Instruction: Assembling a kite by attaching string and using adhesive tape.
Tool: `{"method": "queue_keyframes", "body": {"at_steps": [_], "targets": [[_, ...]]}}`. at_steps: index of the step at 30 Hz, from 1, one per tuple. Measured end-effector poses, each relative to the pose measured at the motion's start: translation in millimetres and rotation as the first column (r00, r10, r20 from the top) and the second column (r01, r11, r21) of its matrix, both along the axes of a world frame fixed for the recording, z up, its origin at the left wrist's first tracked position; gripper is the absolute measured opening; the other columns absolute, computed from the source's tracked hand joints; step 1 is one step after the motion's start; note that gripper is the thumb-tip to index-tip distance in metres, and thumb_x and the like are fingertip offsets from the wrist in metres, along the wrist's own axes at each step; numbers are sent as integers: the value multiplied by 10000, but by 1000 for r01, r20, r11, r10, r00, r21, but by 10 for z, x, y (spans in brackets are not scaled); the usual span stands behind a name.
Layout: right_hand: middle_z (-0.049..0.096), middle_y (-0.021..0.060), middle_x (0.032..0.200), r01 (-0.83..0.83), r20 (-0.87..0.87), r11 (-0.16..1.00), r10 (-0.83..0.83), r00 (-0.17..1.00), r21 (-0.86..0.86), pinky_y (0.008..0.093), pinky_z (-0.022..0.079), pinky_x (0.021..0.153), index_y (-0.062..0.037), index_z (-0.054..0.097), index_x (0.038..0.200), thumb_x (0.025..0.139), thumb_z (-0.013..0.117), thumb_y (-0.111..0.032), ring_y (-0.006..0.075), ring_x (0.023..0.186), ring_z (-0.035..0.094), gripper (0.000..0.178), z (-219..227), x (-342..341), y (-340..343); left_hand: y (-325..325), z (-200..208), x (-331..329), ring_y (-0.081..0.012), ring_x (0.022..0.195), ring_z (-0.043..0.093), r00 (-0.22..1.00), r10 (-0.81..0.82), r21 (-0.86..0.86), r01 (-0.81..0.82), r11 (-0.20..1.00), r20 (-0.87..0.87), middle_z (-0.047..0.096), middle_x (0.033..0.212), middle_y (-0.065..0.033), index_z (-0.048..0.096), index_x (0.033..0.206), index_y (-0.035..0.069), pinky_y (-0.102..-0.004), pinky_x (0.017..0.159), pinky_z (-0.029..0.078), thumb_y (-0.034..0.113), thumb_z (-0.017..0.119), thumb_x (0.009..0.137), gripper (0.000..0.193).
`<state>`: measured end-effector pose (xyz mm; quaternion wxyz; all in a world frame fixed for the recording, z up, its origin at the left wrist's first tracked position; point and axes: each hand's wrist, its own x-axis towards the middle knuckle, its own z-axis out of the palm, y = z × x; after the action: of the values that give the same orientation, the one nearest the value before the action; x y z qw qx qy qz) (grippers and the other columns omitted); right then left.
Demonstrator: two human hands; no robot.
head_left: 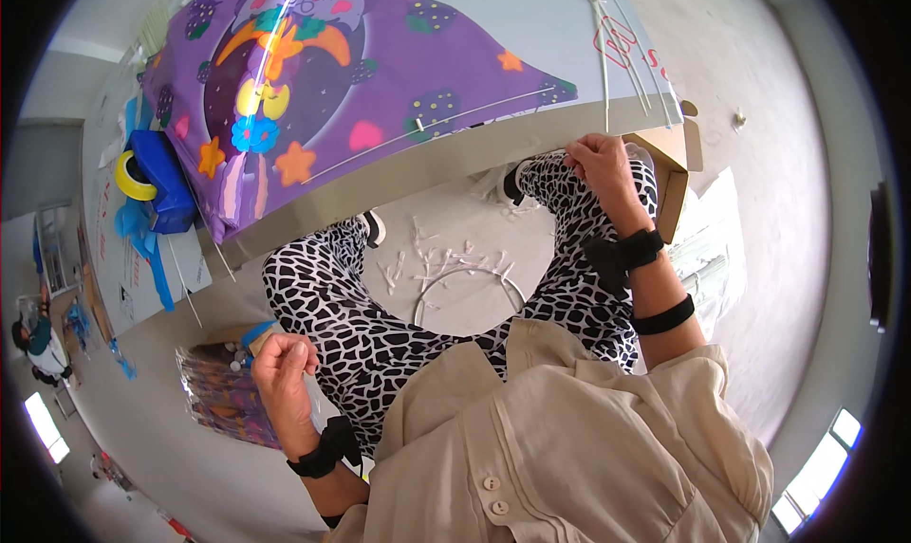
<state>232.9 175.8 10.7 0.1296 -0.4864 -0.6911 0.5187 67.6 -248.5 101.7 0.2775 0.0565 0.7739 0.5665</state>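
On the table in front of me lies a large purple kite (380, 116), printed with stars, hearts and a moon. A thin white rod runs along its near edge. My right hand (603, 168) is raised at the table's front edge, right of the kite and just below several thin white sticks (608, 50). Its fingers are pinched together; what they hold, if anything, cannot be made out. My left hand (285, 377) hovers low at the left, beside my knee, with fingers curled in and nothing visible in them. Near it is a stack of glossy purple printed pieces (223, 391).
A blue tape dispenser (166, 183) with a yellow roll stands at the table's left end, next to blue strips (142, 235). An open cardboard box (669, 173) sits by my right knee. White scraps (446, 258) litter the floor. Another person (43, 344) is far left.
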Motion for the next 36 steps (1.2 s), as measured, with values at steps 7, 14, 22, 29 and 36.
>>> {"method": "queue_keyframes", "body": {"at_steps": [7,14,22,29,36], "targets": [[598,83,595,114,-106,990,-105,989,81,199,305,341,50,615,713,855,619,-126,70,460,497,226,-75,-143,-232,-20,225,84,-101,587,457,996,-58,81,63,995,-63,538,701,-54,503,751,6,-226,549,366,40,568,839,115],[620,63,628,164,-135,978,-181,974,-126,183,297,363,34,634,774,882,618,-213,47,442,455,270,-155,-168,-282,231,714,286,-108,572,444,993,-38,159,56,986,-112,520,692,-62,493,774,5,-226,541,369,35,589,831,116],[572,20,658,169,-129,586,-432,893,-792,193,231,369,20,600,805,866,656,-257,39,448,377,290,-98,-175,-273,520,1154,516,-120,545,458,975,-89,225,135,965,-205,525,700,-91,499,798,-2,-238,525,400,27,609,806,114],[487,-81,633,159,-70,332,-584,809,-930,172,231,424,-55,601,840,843,692,-181,3,449,332,156,-82,-291,-390,600,1268,691,-112,549,433,956,-131,142,173,975,-261,505,696,-90,481,802,5,-247,509,370,77,600,848,147],[460,-57,612,238,30,218,-676,737,-947,214,241,449,-87,564,728,816,686,-131,32,460,339,157,-122,-404,-476,699,1360,786,-120,554,492,960,-101,168,148,975,-260,551,719,-114,523,782,-21,-229,532,413,17,627,787,111]]}}
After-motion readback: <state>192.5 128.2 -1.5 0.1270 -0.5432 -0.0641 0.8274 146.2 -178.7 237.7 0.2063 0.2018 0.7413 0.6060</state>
